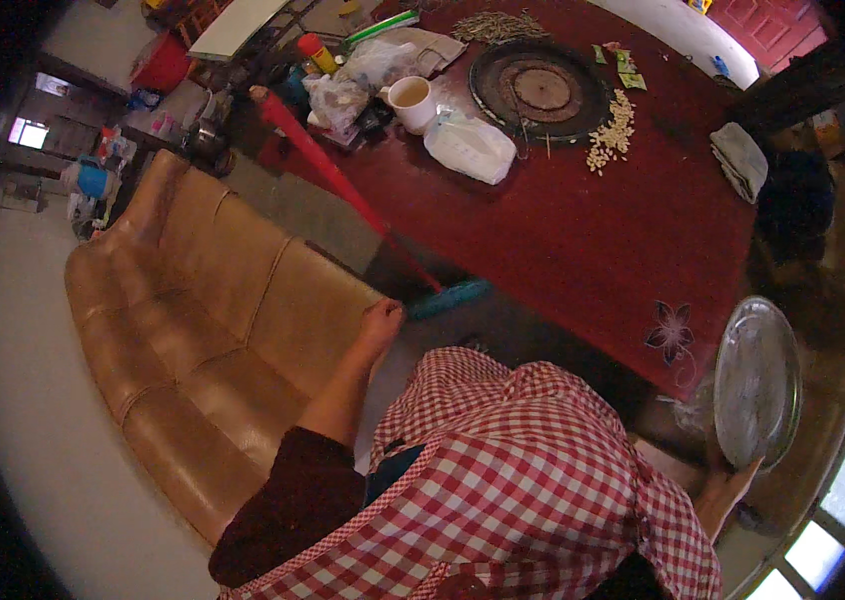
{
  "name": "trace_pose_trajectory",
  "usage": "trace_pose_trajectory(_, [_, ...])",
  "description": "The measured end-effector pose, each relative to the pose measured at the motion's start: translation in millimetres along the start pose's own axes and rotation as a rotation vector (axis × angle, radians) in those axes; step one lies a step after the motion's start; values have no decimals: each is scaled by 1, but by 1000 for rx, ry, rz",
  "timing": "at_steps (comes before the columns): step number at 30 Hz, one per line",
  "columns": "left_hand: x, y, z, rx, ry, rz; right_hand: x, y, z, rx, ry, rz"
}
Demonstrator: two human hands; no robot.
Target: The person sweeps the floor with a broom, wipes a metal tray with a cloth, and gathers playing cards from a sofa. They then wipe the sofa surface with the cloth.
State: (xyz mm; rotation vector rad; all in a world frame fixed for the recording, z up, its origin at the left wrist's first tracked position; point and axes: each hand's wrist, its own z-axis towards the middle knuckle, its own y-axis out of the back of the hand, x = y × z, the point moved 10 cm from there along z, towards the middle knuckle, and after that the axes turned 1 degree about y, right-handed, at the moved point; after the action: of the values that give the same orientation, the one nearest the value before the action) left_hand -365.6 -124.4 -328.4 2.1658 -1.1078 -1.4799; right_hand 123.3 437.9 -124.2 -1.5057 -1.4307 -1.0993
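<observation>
My right hand (728, 491) grips the lower rim of a clear, round or oval glass plate (757, 382), tilted on edge beyond the table corner. Part of that hand is hidden behind the checked apron (527, 487). My left hand (381, 321) is curled into a fist with nothing visible in it. It is nearest the front edge of the tan leather sofa (220, 300); whether it touches the sofa I cannot tell. Just beyond this hand lies the teal head (452, 298) of a broom or mop, whose red handle (325, 165) slants up beside the table.
The dark red table (542, 232) carries a round dark tray (541, 88), pale seeds or kernels (611, 135), a white mug (412, 105), a white package (470, 145) and plastic bags (336, 101). A folded grey cloth (739, 161) lies at its right edge.
</observation>
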Motion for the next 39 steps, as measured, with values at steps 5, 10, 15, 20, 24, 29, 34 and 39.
trace_pose_trajectory(5, [25, 15, -21, -38, 60, 78, 12, -28, -7, 68, 26, -7])
trace_pose_trajectory(10, [123, 21, -29, -192, 32, -209, 23, -58, -11, 172, 38, -76])
trace_pose_trajectory(15, [152, 22, -84, -93, 313, -276, 37, -81, -30, 172, 94, -65])
trace_pose_trajectory(20, [179, 6, -206, -220, 410, -393, 57, -93, -46, 260, 134, -49])
trace_pose_trajectory(24, [250, -67, -321, -175, 446, 169, 80, -108, -41, 315, 139, -34])
trace_pose_trajectory(29, [285, -125, -416, 168, 642, 102, 125, -94, -44, 320, 165, 77])
trace_pose_trajectory(34, [248, -126, -378, 312, 495, 159, 175, -42, -45, 197, 185, 271])
trace_pose_trajectory(39, [123, -109, -219, 422, 278, 270, 190, -7, 17, 13, 70, 509])
